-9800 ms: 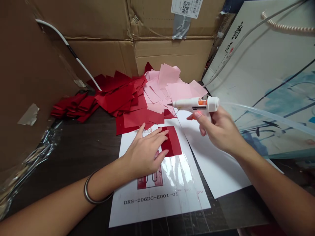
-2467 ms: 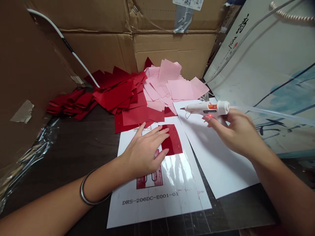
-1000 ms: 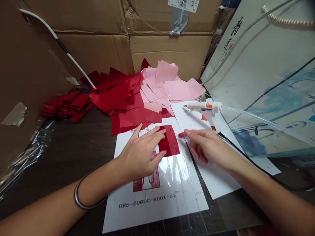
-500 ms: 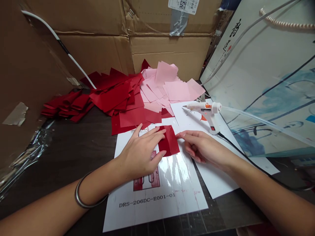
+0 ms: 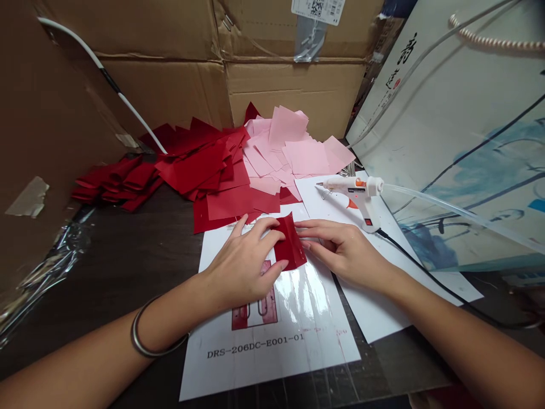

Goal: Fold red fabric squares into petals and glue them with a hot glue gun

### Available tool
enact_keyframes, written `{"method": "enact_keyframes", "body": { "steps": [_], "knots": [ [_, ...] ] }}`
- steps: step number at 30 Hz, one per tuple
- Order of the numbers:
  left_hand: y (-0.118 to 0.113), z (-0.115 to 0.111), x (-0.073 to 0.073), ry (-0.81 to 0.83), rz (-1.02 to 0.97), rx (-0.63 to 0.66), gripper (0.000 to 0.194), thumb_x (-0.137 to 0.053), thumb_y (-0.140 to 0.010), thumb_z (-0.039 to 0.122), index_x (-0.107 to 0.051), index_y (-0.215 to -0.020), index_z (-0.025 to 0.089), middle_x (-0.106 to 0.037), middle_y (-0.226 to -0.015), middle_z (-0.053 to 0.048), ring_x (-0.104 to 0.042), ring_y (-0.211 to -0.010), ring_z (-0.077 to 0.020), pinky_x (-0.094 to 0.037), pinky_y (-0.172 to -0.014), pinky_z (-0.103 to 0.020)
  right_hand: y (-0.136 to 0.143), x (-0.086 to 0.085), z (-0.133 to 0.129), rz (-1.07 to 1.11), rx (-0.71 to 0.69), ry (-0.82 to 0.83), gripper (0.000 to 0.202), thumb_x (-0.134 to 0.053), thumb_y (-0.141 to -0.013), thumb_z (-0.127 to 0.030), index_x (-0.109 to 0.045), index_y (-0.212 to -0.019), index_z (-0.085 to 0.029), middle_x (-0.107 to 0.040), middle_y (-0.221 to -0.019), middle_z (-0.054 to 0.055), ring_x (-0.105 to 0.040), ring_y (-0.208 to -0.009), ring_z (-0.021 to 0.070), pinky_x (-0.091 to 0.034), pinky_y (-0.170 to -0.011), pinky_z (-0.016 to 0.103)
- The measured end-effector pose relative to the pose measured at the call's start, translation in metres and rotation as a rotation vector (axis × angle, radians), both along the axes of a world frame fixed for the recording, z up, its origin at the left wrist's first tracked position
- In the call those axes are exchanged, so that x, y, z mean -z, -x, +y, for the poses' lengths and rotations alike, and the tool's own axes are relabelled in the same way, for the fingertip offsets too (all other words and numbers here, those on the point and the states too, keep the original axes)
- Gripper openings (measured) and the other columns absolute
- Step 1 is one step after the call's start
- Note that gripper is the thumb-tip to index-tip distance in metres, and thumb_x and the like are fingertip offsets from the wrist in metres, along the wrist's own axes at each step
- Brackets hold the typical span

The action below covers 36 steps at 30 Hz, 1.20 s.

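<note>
My left hand (image 5: 244, 258) rests with fingers spread, its fingertips pressing the left side of a small dark red sheet (image 5: 289, 244). The sheet lies on a white laminated page (image 5: 319, 335) with a printed picture (image 5: 254, 309) and code. At the sheet's right edge, my right hand (image 5: 344, 250) lies on its side, fingers stretched out and thumb apart, touching that edge. The right part of the sheet is bent up along a crease. Whether the sheet is fabric or paper I cannot tell.
Behind the page lie piles of red pieces (image 5: 200, 165) and pink pieces (image 5: 302, 156). Folded red pieces (image 5: 119, 182) are heaped at left. A white glue gun (image 5: 361, 199) stands at right, its black cord trailing. Cardboard (image 5: 293, 91) walls the back.
My right hand has shifted slightly left, its fingers straightening against the sheet's right edge. That side of the sheet now bends up more. My left hand stays nearly in place.
</note>
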State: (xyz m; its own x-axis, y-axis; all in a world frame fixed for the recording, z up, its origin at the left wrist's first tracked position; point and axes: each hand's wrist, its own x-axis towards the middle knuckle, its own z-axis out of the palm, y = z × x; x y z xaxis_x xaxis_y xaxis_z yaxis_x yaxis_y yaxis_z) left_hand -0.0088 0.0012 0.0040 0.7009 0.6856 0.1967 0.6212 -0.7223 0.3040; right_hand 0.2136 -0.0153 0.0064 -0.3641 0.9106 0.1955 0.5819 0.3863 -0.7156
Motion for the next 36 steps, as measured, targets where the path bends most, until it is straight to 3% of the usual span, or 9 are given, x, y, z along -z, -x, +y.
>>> {"method": "enact_keyframes", "body": {
  "steps": [6, 12, 18, 25, 36],
  "knots": [
    [0.000, 0.003, 0.000, 0.030, 0.003, 0.018, 0.029, -0.052, -0.090, 0.034, -0.057, -0.113, 0.017, -0.056, -0.122, -0.011, -0.053, -0.116, -0.0258, -0.021, -0.114, -0.057, 0.000, 0.001, 0.001, -0.009, -0.030, -0.022, 0.029, -0.059, -0.090, -0.026, -0.068, -0.117, -0.023, -0.064, -0.128, 0.005, -0.068, -0.101, 0.0207, -0.059, -0.084, 0.040],
    [0.000, 0.005, -0.002, 0.055, 0.009, 0.018, 0.028, -0.054, -0.089, 0.035, -0.059, -0.111, 0.018, -0.057, -0.121, -0.010, -0.054, -0.115, -0.0260, -0.021, -0.114, -0.058, -0.002, 0.005, 0.004, 0.007, -0.143, -0.129, 0.034, -0.060, -0.090, -0.023, -0.064, -0.123, -0.027, -0.065, -0.125, 0.001, -0.060, -0.119, 0.0192, -0.051, -0.103, 0.040],
    [0.002, 0.007, -0.003, 0.083, -0.018, 0.030, 0.025, -0.059, -0.087, 0.036, -0.060, -0.106, 0.019, -0.059, -0.116, -0.008, -0.055, -0.113, -0.0247, -0.022, -0.115, -0.057, -0.004, 0.005, 0.004, -0.053, -0.148, -0.157, 0.034, -0.059, -0.090, -0.024, -0.064, -0.124, -0.020, -0.066, -0.124, 0.003, -0.060, -0.119, 0.0192, -0.050, -0.104, 0.038],
    [0.004, 0.012, -0.006, 0.113, -0.058, 0.060, 0.020, -0.054, -0.089, 0.028, -0.064, -0.103, 0.017, -0.059, -0.113, -0.010, -0.054, -0.107, -0.0250, -0.037, -0.108, -0.051, 0.000, 0.004, 0.004, -0.055, -0.141, -0.158, 0.033, -0.059, -0.090, -0.027, -0.066, -0.121, -0.018, -0.067, -0.122, 0.004, -0.061, -0.118, 0.0193, -0.050, -0.105, 0.036],
    [0.006, 0.013, -0.001, 0.028, -0.074, 0.028, 0.022, -0.062, -0.084, 0.031, -0.063, -0.103, 0.019, -0.065, -0.112, -0.006, -0.051, -0.121, -0.0283, -0.026, -0.113, -0.052, 0.003, 0.005, 0.004, -0.068, -0.140, -0.157, 0.033, -0.059, -0.091, -0.029, -0.066, -0.121, -0.017, -0.066, -0.123, 0.004, -0.061, -0.117, 0.0189, -0.049, -0.105, 0.035]
  ]
}}
